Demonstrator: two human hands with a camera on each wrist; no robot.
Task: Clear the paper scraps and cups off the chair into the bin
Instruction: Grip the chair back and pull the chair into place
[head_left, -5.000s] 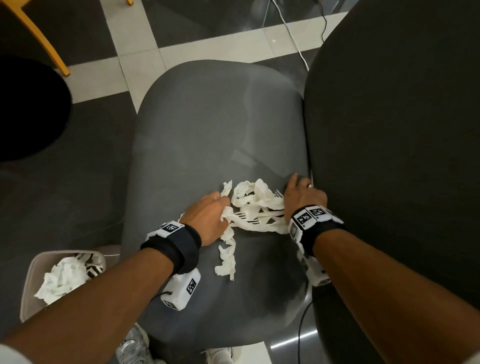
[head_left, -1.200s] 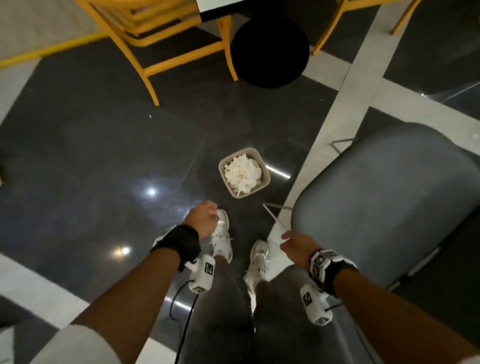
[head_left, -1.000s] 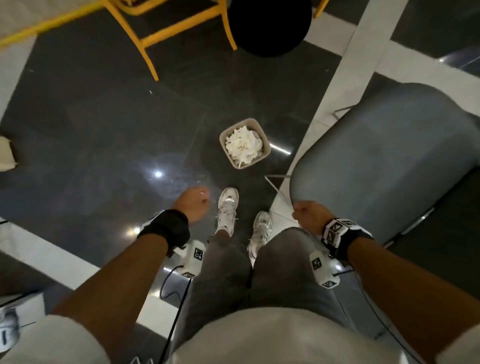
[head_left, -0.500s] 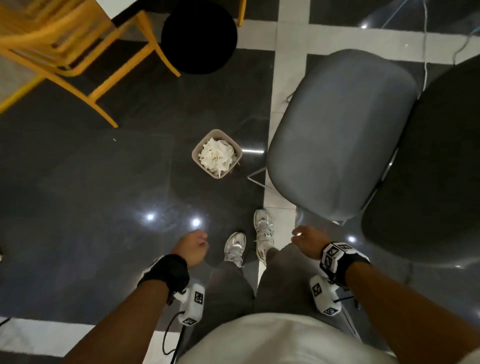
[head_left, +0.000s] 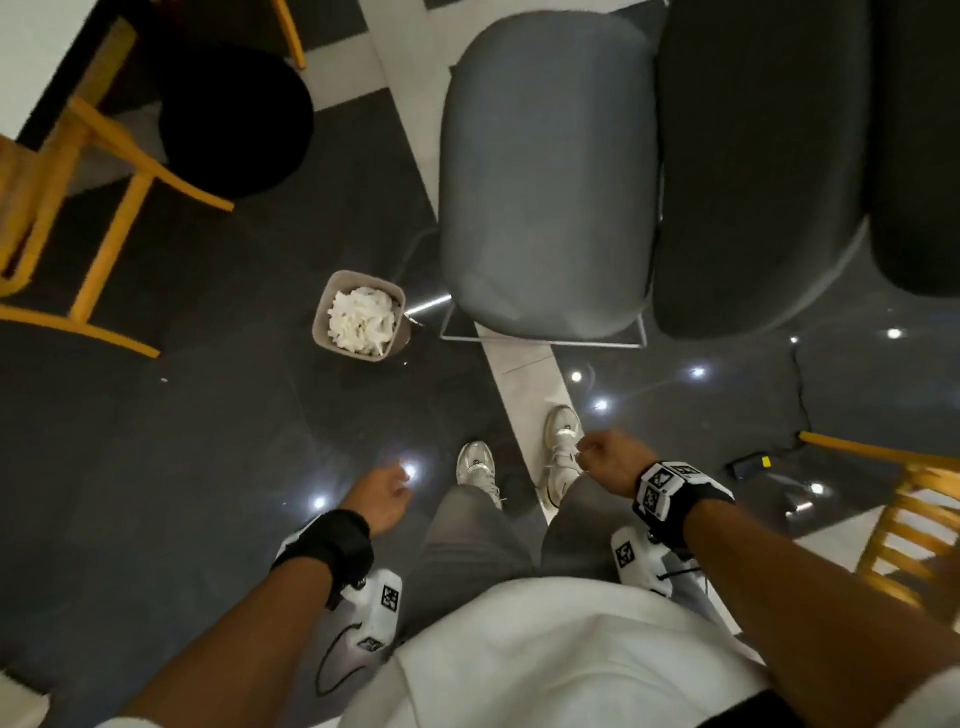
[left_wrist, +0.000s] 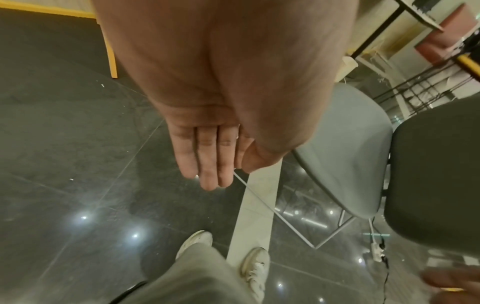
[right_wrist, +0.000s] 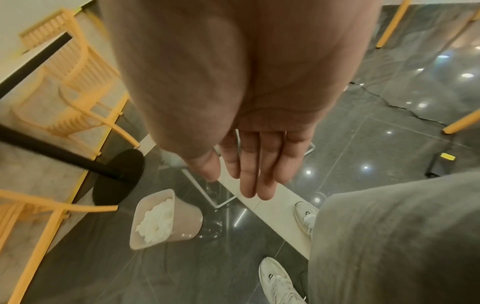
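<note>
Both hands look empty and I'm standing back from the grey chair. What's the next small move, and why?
Probably just a last scan of the floor, then stop. The grey chair seat shows no scraps or cups, the bin beside it is heaped with white paper, and the left hand and right hand hang open, holding nothing. Only tiny pale specks lie on the dark tiles; I cannot tell whether they are paper.

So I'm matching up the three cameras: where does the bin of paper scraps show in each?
Head: bin at centre left, left of the grey chair.
Left wrist: not in view.
Right wrist: bin at lower left, seen tilted.
Shared landmark: the pale floor strip.
</note>
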